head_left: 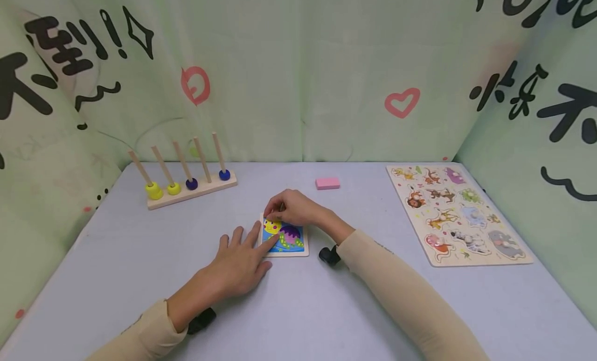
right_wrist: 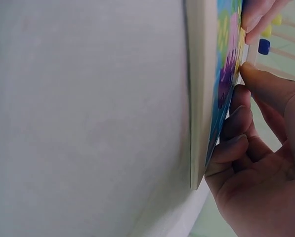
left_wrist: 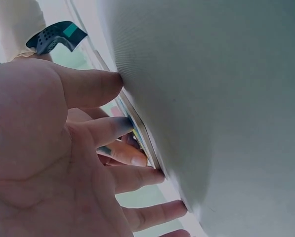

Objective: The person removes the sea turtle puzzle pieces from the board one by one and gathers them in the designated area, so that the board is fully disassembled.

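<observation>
A small square wooden puzzle, with a yellow, purple and green turtle on blue, lies on the table. Spread over its left side, my left hand has its index fingertip on the picture and another fingertip by the left edge. My right hand bends over the top left corner, thumb and fingertips close together at the turtle's yellow head. From the right wrist, the thumb shows against the picture, with the other fingers curled near the board's far edge. I cannot tell whether a piece is pinched there.
A wooden peg stand with yellow and dark blue beads stands at the back left. Behind the puzzle lies a pink block. A large animal puzzle board is at the right. Curtains enclose the table's back and sides.
</observation>
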`<state>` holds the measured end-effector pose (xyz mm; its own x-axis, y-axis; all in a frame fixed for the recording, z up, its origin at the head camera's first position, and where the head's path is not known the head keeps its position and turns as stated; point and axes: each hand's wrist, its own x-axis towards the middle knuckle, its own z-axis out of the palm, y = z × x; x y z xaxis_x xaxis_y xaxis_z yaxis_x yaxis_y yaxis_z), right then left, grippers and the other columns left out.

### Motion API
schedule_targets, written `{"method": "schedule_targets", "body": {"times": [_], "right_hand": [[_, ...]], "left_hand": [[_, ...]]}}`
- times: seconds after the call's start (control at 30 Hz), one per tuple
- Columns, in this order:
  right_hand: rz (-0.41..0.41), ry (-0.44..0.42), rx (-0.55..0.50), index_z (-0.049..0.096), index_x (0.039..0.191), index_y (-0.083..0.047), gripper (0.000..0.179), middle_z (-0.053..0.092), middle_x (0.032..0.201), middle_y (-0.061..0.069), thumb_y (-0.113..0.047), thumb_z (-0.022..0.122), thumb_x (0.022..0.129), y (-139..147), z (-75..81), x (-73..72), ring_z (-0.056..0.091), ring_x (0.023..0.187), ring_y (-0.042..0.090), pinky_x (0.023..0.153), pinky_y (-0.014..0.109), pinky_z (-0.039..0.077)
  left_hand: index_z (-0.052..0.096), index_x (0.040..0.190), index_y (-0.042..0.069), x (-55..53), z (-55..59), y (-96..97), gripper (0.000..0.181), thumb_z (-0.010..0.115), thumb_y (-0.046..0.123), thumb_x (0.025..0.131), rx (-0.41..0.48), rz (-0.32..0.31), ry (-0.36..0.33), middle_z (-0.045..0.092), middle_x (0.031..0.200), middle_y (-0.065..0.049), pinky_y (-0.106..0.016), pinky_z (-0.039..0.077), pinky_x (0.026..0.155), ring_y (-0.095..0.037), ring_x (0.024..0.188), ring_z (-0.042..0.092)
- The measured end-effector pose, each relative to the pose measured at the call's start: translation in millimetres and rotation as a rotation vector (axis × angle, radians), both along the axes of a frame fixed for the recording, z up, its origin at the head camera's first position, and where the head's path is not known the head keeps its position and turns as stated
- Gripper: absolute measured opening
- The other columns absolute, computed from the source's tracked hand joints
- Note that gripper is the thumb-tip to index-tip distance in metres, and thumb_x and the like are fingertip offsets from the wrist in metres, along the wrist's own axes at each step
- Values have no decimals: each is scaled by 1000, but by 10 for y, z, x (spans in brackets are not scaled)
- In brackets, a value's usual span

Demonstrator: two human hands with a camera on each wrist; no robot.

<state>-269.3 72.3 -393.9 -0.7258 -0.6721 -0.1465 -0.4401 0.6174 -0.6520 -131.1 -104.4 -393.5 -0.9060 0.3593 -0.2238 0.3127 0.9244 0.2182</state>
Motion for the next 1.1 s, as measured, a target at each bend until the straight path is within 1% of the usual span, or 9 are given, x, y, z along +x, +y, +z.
{"method": "schedule_targets", "body": {"times": [0.2,0.37,0.53,0.73,0.97,1.1], "right_hand": [[7,33,9,81,105,-15,10,74,91,1,-19,72,103,-10,6,-6,58,85,12,80,23,48],[11,52,20,81,104,-16,9,73,90,0,-18,72,102,-16,-2,-13,58,84,12,81,23,48],[21,70,34,81,103,-17,9,73,89,-1,-18,72,102,-21,-11,-23,58,84,12,80,23,48],[41,78,54,80,104,-17,9,74,90,0,-19,72,102,-22,23,-17,59,84,12,80,22,48],[70,90,67,81,107,-17,12,75,92,-1,-20,70,104,-22,42,-24,60,86,12,84,23,50],[85,103,72,81,107,-17,12,75,92,-1,-20,70,104,-20,43,-29,60,85,12,84,24,50]], "left_hand": [[41,164,31,8,14,-1,59,58,41,108,9,5,-14,25,176,-19,-70,32,114,-50,150,33],[41,164,31,19,20,2,60,58,40,108,13,4,-15,25,176,-19,-70,33,114,-50,150,33],[42,163,30,32,18,4,60,59,39,107,19,-2,-3,27,175,-19,-70,34,113,-50,149,34],[43,163,30,37,17,11,60,61,39,106,21,2,5,27,175,-19,-69,34,111,-48,147,36],[42,163,30,34,23,15,61,61,39,106,8,4,6,28,175,-20,-69,35,111,-48,146,36],[42,163,30,25,22,17,61,61,39,106,2,3,12,28,175,-20,-69,35,112,-49,146,37]]}}
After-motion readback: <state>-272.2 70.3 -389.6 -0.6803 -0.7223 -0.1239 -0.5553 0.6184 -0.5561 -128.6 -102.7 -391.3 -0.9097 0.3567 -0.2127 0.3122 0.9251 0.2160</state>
